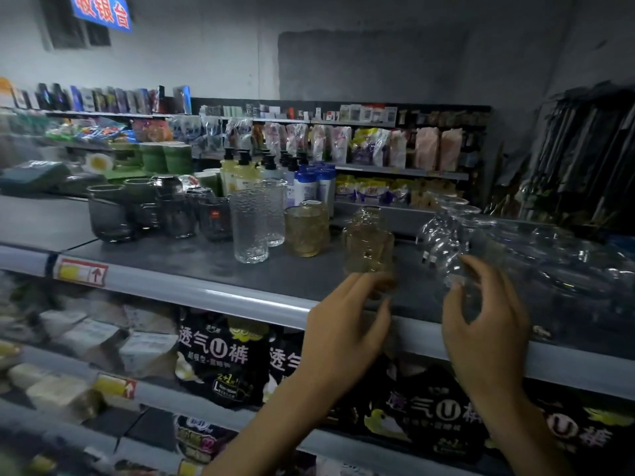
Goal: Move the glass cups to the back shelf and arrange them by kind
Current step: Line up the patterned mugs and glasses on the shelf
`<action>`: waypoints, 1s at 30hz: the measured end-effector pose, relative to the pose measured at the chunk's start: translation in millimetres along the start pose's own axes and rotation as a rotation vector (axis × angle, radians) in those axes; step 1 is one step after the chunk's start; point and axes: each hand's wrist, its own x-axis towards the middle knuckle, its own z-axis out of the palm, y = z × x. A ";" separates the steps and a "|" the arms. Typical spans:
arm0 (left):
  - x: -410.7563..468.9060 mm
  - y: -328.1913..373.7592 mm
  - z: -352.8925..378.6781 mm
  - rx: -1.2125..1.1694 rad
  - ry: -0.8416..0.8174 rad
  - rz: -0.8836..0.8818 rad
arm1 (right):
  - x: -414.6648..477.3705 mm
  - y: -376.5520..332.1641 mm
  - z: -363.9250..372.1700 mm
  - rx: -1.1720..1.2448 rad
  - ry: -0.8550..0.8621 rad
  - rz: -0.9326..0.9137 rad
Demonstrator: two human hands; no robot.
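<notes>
On the dark top shelf (178, 266) stand several smoky grey cups (110, 216), two tall textured clear glasses (249, 228) and two amber cups (305, 231). Right of the amber pair, my left hand (347, 328) grips the base of a blurred stack of amber cups (367, 240), held upright just above the shelf. My right hand (488, 324) pinches a tilted stack of clear glass cups (443, 242) between thumb and fingers. More clear glassware (556, 255) lies in a row along the shelf behind my right hand.
Pump bottles (240, 170) and blue-capped bottles (314, 182) stand behind the cups. A farther aisle of packaged goods (378, 146) runs across the back. Black diaper packs (223, 355) fill the shelf below. The shelf's grey front rail (206, 290) carries price tags.
</notes>
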 end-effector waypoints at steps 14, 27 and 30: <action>-1.9 -122.3 -182.0 0.146 0.205 -0.235 | -36.6 -167.8 161.4 0.275 -0.288 -0.097; 68.3 -99.1 -70.9 -0.014 -0.200 -0.015 | -12.0 -76.7 126.4 -0.323 -0.097 0.140; 68.1 -100.2 -57.9 -0.041 -0.237 -0.037 | -5.2 -72.4 119.3 -0.290 -0.175 0.174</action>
